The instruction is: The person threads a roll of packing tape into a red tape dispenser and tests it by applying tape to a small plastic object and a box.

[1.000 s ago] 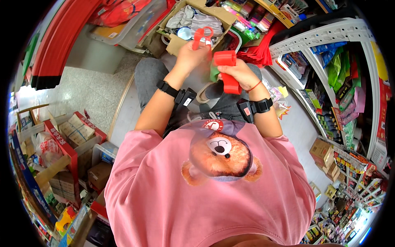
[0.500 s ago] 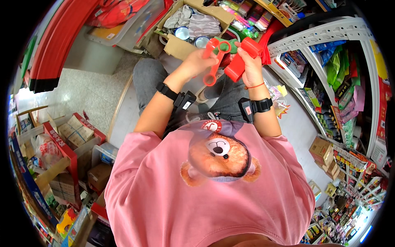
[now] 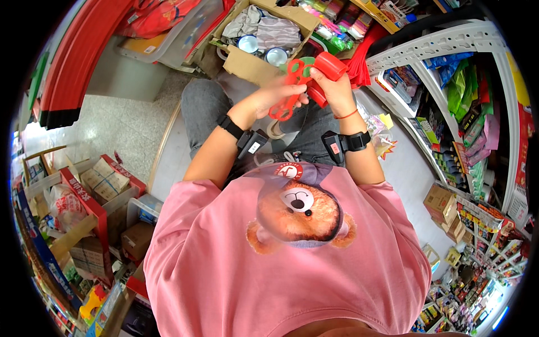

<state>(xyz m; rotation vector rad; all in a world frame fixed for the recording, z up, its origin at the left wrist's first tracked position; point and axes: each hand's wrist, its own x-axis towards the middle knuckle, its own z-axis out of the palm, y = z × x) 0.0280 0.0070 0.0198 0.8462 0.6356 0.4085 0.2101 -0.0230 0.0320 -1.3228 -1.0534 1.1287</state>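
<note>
Above my lap, my left hand (image 3: 270,98) pinches a red plastic piece with ring-shaped ends (image 3: 282,111), its thumb stretched across it. That hand is slightly blurred. Close beside it, my right hand (image 3: 337,94) grips a red plastic piece with a rounded, tube-like end (image 3: 330,66), thumb on top. A green round part (image 3: 307,65) shows between the two red pieces, partly hidden; I cannot tell which piece it belongs to. The red pieces overlap in view, and whether they are joined is unclear.
Ahead stands an open cardboard box (image 3: 247,66) holding cloth-like items and round tins. Red strips (image 3: 366,59) hang right of my hands. White metal shelving (image 3: 432,46) with packaged goods lines the right. Cartons (image 3: 439,203) stand on the floor; a red-edged crate (image 3: 84,194) is at left.
The ringed red piece has tilted and shifted slightly down and left. My right hand has turned the tube-like piece and moved it a little left. My left hand has dropped slightly.
</note>
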